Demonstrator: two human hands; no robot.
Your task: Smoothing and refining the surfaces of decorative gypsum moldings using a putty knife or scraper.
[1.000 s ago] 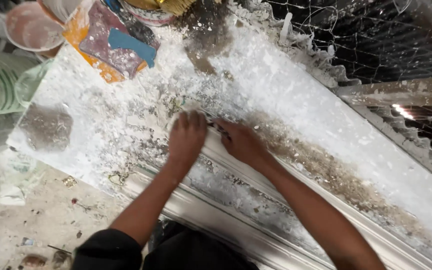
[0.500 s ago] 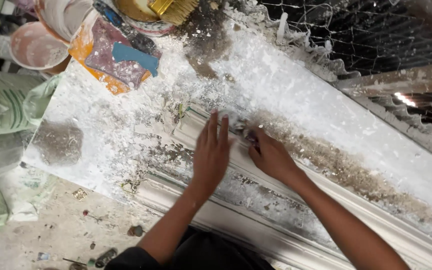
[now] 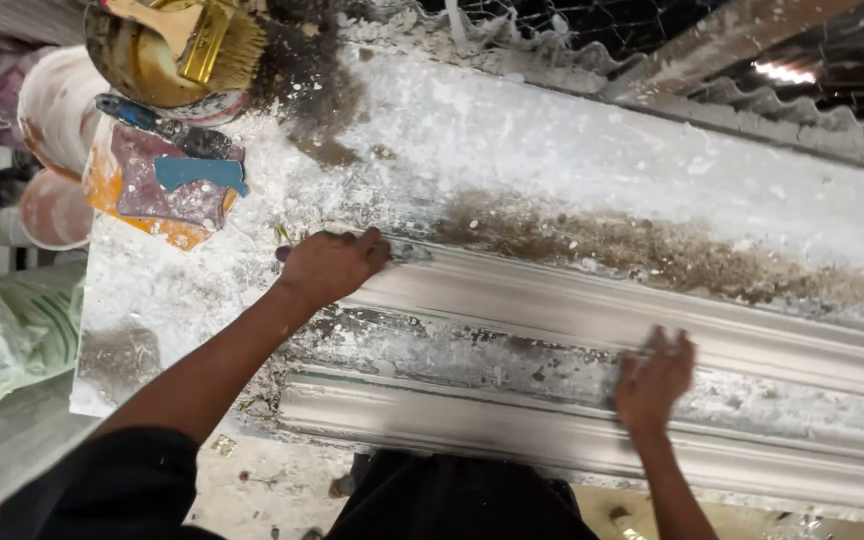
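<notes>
- The long white plaster moulding with stepped ridges [image 3: 592,330] lies flat along the powder-covered white surface [image 3: 552,150], running from the left centre to the right edge of the view.
- The left hand [image 3: 330,265] rests on the upper ridge near the left end of the moulding, its fingers curled down on the edge. It seems to pinch something small there, but I cannot tell what.
- The right hand [image 3: 655,378] lies flat and open on the middle band of the moulding, fingers spread a little, well apart from the left hand.
- I judge the moulding stiff but brittle: a long thin cast can crack if it is lifted at one end only.
- It also looks dusty and maybe damp, so probably slippery. Better to hold it under the thick lower ridge, with both hands wide apart.
- Near the left end stand a round metal bowl with a yellow-bristled brush [image 3: 177,50] and a blue-handled scraper on an orange board [image 3: 177,165].
</notes>
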